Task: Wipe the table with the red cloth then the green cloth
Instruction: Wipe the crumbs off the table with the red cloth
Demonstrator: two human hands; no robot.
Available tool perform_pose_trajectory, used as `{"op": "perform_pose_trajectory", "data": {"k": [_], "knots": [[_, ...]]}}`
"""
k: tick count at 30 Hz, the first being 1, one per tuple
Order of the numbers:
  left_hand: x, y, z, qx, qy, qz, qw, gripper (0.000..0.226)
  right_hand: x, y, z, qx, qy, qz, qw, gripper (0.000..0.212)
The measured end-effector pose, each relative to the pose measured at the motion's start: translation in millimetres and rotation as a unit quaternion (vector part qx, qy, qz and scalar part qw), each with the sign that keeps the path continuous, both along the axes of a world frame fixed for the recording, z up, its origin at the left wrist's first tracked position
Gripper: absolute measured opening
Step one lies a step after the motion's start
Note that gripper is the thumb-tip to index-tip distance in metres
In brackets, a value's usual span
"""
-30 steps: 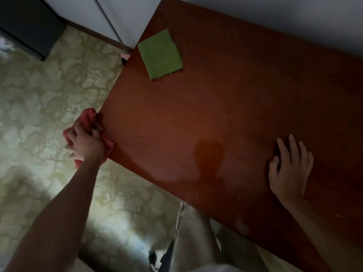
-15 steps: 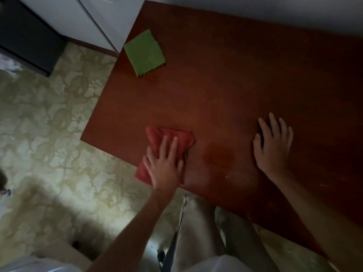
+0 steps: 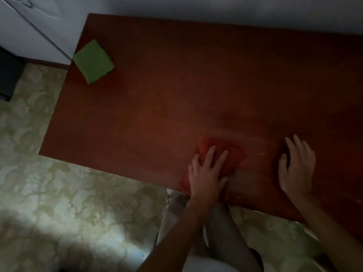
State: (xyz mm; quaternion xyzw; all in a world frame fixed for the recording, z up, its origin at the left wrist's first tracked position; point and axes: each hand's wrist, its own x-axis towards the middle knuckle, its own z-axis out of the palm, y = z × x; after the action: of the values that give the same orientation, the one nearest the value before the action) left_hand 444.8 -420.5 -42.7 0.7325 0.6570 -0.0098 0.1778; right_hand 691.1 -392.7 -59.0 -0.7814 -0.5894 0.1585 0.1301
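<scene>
A dark reddish-brown wooden table [image 3: 196, 85] fills most of the view. My left hand [image 3: 207, 173] presses flat on the crumpled red cloth [image 3: 229, 154] near the table's front edge, fingers straight. My right hand [image 3: 296, 165] rests flat on the bare tabletop to the right of the cloth, fingers spread. The green cloth [image 3: 93, 63], a folded square with a zigzag edge, lies by the table's far left corner, well away from both hands.
A pale patterned floor [image 3: 59, 193] lies left of and in front of the table. A white wall [image 3: 216, 8] runs behind the table, a white door [image 3: 29, 26] stands at the upper left. My legs [image 3: 196, 232] are at the front edge.
My left hand carried the red cloth from the table's left edge onto the top and slid it rightward toward my right hand. My right hand stayed flat on the table.
</scene>
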Motion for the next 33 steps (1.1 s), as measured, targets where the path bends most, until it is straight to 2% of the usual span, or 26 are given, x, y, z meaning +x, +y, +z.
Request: {"op": "perform_pose_trajectory", "data": {"k": [5,11,17,20,24,29,33], "knots": [[-87.6,17.1,-0.5,0.016,0.042,0.174,0.984,0.077,9.1,-6.7,-11.6,-0.012,-0.032,0.007,0.999,0.054],[-168.3,92.6,-11.3,0.052,0.068,0.265,0.960,0.071,7.5,-7.6,-15.0,0.006,-0.055,-0.006,0.998,0.051],[-174.2,209.2,-20.0,0.073,0.072,0.323,0.941,0.065,8.3,-7.9,-18.1,0.042,-0.050,-0.021,0.998,0.049],[-144.6,227.1,-15.2,0.077,0.085,0.255,0.960,0.065,10.0,-8.8,-19.3,0.045,-0.047,-0.018,0.998,0.048],[-85.9,177.2,-12.8,0.089,0.066,0.045,0.993,0.073,8.9,-5.6,-18.9,0.049,-0.040,-0.015,0.998,0.048],[29.9,57.0,-14.5,0.077,0.030,-0.084,0.993,0.089,9.4,-5.1,-19.1,0.074,-0.025,-0.015,0.997,0.047],[112.5,5.3,-13.3,0.040,0.022,-0.135,0.990,0.089,14.5,-11.1,-25.0,0.123,0.064,-0.053,0.989,0.047]]}}
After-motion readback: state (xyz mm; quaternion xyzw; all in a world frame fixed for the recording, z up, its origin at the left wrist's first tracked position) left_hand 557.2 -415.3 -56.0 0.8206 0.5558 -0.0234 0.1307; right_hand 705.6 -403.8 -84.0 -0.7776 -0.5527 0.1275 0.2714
